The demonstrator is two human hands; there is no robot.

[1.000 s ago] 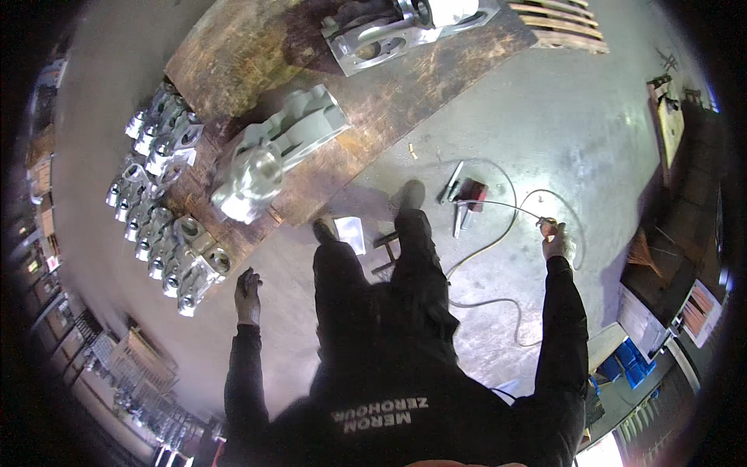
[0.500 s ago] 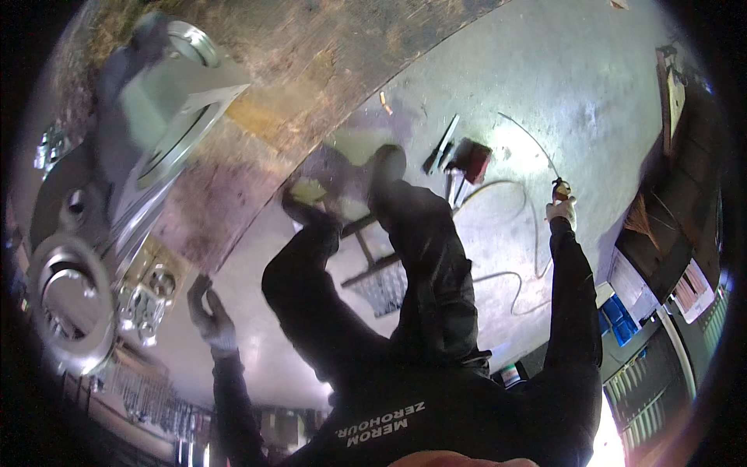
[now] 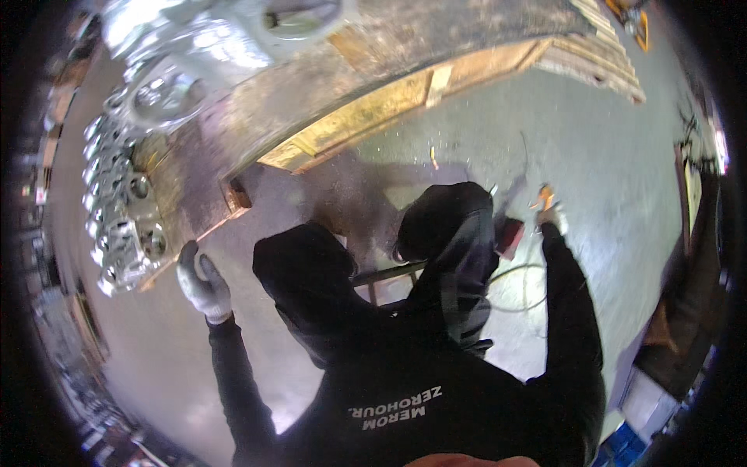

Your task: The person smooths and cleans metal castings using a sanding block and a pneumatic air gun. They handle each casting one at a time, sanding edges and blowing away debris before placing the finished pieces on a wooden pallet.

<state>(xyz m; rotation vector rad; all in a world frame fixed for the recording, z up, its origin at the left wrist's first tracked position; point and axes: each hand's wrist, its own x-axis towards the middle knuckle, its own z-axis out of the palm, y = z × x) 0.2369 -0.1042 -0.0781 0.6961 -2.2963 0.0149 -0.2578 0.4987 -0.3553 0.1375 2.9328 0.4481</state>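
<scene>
My right hand (image 3: pixel 554 218), in a white glove, is closed round what looks like an orange air blow gun (image 3: pixel 545 194). A long thin tube (image 3: pixel 525 154) rises from it, blurred. My left hand (image 3: pixel 204 288), gloved too, is held up with thumb and fingers apart and nothing in it. It is nearest the corner of a worn wooden tabletop (image 3: pixel 311 84), beside a row of shiny cast metal parts (image 3: pixel 124 198). Whether the fingertips touch the edge, I cannot tell. A larger metal casting (image 3: pixel 167 93) lies farther up the tabletop.
A hose (image 3: pixel 517 310) loops on the grey floor (image 3: pixel 615 156) beside my right leg. A dark red box-like object (image 3: pixel 510 236) stands near my right knee. Slatted wood (image 3: pixel 595 58) juts out at the far right of the table. Blue plastic (image 3: pixel 622 445) shows at the lower right.
The view has tilted, bringing the table's wooden side and the row of castings into sight. My left hand still has nothing in it; my right still grips the blow gun.
</scene>
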